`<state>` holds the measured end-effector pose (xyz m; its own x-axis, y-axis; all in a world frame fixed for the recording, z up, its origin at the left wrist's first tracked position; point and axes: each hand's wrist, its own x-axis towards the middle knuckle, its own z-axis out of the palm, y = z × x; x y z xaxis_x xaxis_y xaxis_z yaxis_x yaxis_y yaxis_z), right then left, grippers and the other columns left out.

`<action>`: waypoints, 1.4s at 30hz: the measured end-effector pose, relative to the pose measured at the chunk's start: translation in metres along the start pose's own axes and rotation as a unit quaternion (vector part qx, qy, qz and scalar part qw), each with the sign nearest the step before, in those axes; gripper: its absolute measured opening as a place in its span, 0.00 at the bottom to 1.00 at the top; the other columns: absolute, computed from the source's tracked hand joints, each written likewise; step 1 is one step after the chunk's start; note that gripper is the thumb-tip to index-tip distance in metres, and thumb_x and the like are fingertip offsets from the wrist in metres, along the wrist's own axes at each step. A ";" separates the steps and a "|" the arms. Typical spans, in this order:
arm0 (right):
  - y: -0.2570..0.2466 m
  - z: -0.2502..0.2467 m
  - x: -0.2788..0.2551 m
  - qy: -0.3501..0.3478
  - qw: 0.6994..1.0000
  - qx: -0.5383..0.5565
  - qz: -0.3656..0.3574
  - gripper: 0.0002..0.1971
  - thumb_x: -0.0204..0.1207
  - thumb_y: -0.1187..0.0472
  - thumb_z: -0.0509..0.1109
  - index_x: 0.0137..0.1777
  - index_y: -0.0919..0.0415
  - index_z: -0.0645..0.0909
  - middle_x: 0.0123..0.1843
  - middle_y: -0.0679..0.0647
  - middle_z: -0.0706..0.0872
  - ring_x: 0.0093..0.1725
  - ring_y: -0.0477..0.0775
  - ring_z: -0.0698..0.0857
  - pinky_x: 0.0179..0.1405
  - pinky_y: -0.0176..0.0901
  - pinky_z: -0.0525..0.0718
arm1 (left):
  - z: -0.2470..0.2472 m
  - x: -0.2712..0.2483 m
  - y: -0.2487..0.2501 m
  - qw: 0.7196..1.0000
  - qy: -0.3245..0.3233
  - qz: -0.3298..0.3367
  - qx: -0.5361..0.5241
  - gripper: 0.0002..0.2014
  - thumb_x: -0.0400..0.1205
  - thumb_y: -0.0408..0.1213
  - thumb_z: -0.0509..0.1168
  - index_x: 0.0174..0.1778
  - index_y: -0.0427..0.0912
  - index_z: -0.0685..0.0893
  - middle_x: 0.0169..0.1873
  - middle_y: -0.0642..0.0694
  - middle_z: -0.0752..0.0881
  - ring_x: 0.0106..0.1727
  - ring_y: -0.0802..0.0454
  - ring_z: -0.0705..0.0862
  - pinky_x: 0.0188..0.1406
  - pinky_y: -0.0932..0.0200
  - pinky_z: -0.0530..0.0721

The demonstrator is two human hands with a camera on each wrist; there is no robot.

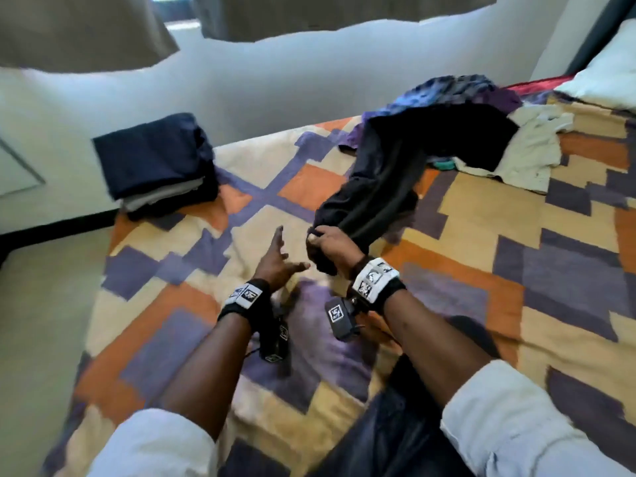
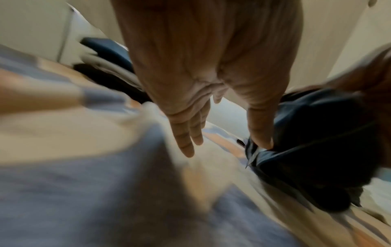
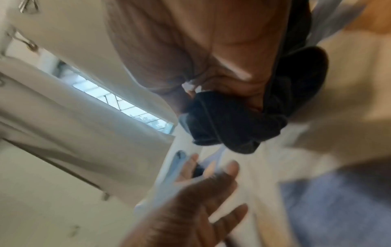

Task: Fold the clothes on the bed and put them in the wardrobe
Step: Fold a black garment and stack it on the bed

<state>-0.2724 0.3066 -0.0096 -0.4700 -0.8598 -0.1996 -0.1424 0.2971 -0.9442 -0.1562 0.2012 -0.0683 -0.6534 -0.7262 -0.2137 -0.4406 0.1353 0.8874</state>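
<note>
A black garment (image 1: 385, 173) trails from the heap of unfolded clothes (image 1: 464, 108) at the far right of the bed toward me. My right hand (image 1: 327, 242) grips its bunched near end (image 3: 228, 123), fingers curled round the cloth just above the bedspread. Beside it on the left, my left hand (image 1: 278, 259) is open with fingers spread, a short gap from the cloth. In the left wrist view that left hand (image 2: 190, 133) hovers over the bedspread with the black garment (image 2: 313, 142) at its right. A folded stack (image 1: 155, 163), navy on top, sits at the bed's far left corner.
The patchwork bedspread (image 1: 481, 242) in orange, purple and cream covers the bed. A white pillow (image 1: 609, 70) lies at the far right. Beige curtains (image 1: 86, 29) hang over the white wall behind the bed. Floor (image 1: 38, 321) runs along the bed's left side.
</note>
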 end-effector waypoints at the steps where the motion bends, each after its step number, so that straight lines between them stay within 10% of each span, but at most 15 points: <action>1: -0.017 0.014 -0.010 -0.027 0.998 0.061 0.002 0.15 0.83 0.68 0.61 0.35 0.55 0.73 0.31 0.53 0.74 0.29 0.48 0.77 0.28 0.41 0.76 | -0.020 -0.015 -0.007 1.000 0.012 -0.005 -0.024 0.62 0.66 0.33 0.84 0.87 0.52 0.47 0.82 0.33 0.61 0.76 0.37 0.73 0.72 0.40 0.77; 5: -0.103 0.073 -0.052 -0.293 0.909 0.297 -0.005 0.16 0.83 0.59 0.58 0.32 0.56 0.69 0.24 0.51 0.67 0.22 0.52 0.68 0.26 0.46 0.63 | -0.096 -0.074 -0.024 0.998 0.056 0.021 -0.017 0.57 0.69 0.40 0.83 0.88 0.47 0.51 0.82 0.45 0.62 0.81 0.49 0.64 0.71 0.63 0.69; 8: -0.176 0.088 -0.081 -0.409 0.821 0.398 0.003 0.19 0.84 0.56 0.56 0.38 0.63 0.82 0.27 0.56 0.83 0.26 0.53 0.83 0.37 0.44 0.82 | -0.149 -0.110 -0.029 0.995 0.085 0.039 0.030 0.37 0.67 0.57 0.72 0.67 0.37 0.79 0.58 0.45 0.85 0.62 0.45 0.82 0.48 0.63 0.77; 10: -0.207 0.086 -0.087 -0.384 0.836 0.390 -0.037 0.13 0.83 0.59 0.60 0.48 0.66 0.83 0.37 0.59 0.89 0.38 0.55 0.89 0.49 0.46 0.86 | -0.176 -0.129 -0.034 0.992 0.114 0.052 -0.003 0.18 0.73 0.49 0.68 0.50 0.37 0.83 0.35 0.51 0.87 0.41 0.53 0.85 0.38 0.59 0.78; 12: -0.214 0.077 -0.083 -0.359 0.870 0.329 -0.080 0.09 0.79 0.68 0.64 0.57 0.68 0.80 0.43 0.62 0.88 0.43 0.59 0.88 0.53 0.50 0.84 | -0.192 -0.141 -0.039 0.988 0.113 0.050 -0.094 0.06 0.78 0.32 0.69 0.50 0.38 0.84 0.32 0.54 0.88 0.34 0.58 0.86 0.38 0.57 0.85; 15: -0.183 0.066 -0.059 -0.168 0.975 0.067 -0.126 0.14 0.67 0.81 0.64 0.50 0.71 0.82 0.43 0.65 0.83 0.41 0.60 0.84 0.49 0.50 0.82 | -0.194 -0.142 -0.051 0.981 0.189 0.001 -0.053 0.11 0.83 0.41 0.64 0.36 0.41 0.78 0.29 0.39 0.81 0.33 0.44 0.83 0.40 0.34 0.88; 19: -0.110 0.035 -0.027 0.050 0.952 -0.290 -0.084 0.06 0.70 0.73 0.63 0.39 0.69 0.81 0.38 0.64 0.83 0.40 0.57 0.80 0.39 0.46 0.73 | -0.174 -0.129 -0.054 0.962 0.266 -0.055 -0.009 0.13 0.87 0.37 0.58 0.51 0.29 0.83 0.47 0.25 0.86 0.50 0.30 0.87 0.47 0.41 0.86; 24: -0.051 0.014 -0.004 0.096 0.966 -0.240 0.009 0.07 0.70 0.67 0.62 0.39 0.58 0.81 0.41 0.61 0.83 0.43 0.58 0.82 0.45 0.44 0.76 | -0.156 -0.111 -0.040 0.946 0.309 -0.080 0.049 0.20 0.87 0.49 0.57 0.33 0.39 0.71 0.41 0.27 0.84 0.46 0.28 0.85 0.39 0.45 0.82; 28: -0.024 0.012 0.027 0.130 0.965 -0.218 0.071 0.17 0.72 0.62 0.61 0.57 0.66 0.84 0.56 0.67 0.87 0.56 0.70 0.86 0.57 0.62 0.86 | -0.150 -0.101 -0.032 0.945 0.280 -0.152 0.075 0.37 0.84 0.68 0.51 0.56 0.32 0.84 0.55 0.29 0.86 0.57 0.29 0.84 0.50 0.48 0.79; 32: -0.024 0.021 0.035 0.131 0.967 -0.179 0.125 0.23 0.78 0.53 0.62 0.61 0.72 0.82 0.59 0.69 0.87 0.58 0.71 0.86 0.59 0.59 0.85 | -0.141 -0.104 -0.051 0.960 0.142 -0.240 0.012 0.52 0.71 0.82 0.53 0.67 0.34 0.82 0.63 0.33 0.84 0.60 0.34 0.84 0.62 0.45 0.82; 35: -0.024 0.026 0.037 0.108 0.976 -0.105 0.155 0.16 0.78 0.58 0.66 0.56 0.71 0.84 0.54 0.68 0.87 0.49 0.69 0.88 0.38 0.51 0.86 | -0.138 -0.116 -0.063 0.974 0.053 -0.221 0.000 0.30 0.68 0.54 0.81 0.58 0.38 0.85 0.58 0.40 0.88 0.54 0.43 0.87 0.61 0.49 0.85; 38: -0.031 0.029 0.034 0.041 0.980 0.066 0.181 0.04 0.77 0.64 0.73 0.44 0.65 0.81 0.42 0.62 0.85 0.37 0.60 0.84 0.27 0.49 0.87 | -0.149 -0.121 -0.057 0.979 0.045 -0.201 -0.005 0.18 0.68 0.29 0.82 0.51 0.34 0.86 0.49 0.40 0.90 0.53 0.40 0.88 0.56 0.50 0.87; 42: -0.071 0.004 0.035 0.023 0.996 0.024 0.078 0.04 0.75 0.73 0.71 0.43 0.64 0.82 0.36 0.57 0.83 0.38 0.57 0.80 0.30 0.43 0.79 | -0.182 -0.113 0.000 0.981 0.136 -0.115 -0.080 0.11 0.70 0.22 0.78 0.45 0.33 0.86 0.39 0.42 0.89 0.44 0.41 0.89 0.40 0.59 0.88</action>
<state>-0.2752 0.2539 0.0498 -0.5225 -0.7842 -0.3348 -0.0220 0.4049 -0.9141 0.0299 0.1607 0.0304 -0.3503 -0.8807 -0.3190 -0.4416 -0.1451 0.8854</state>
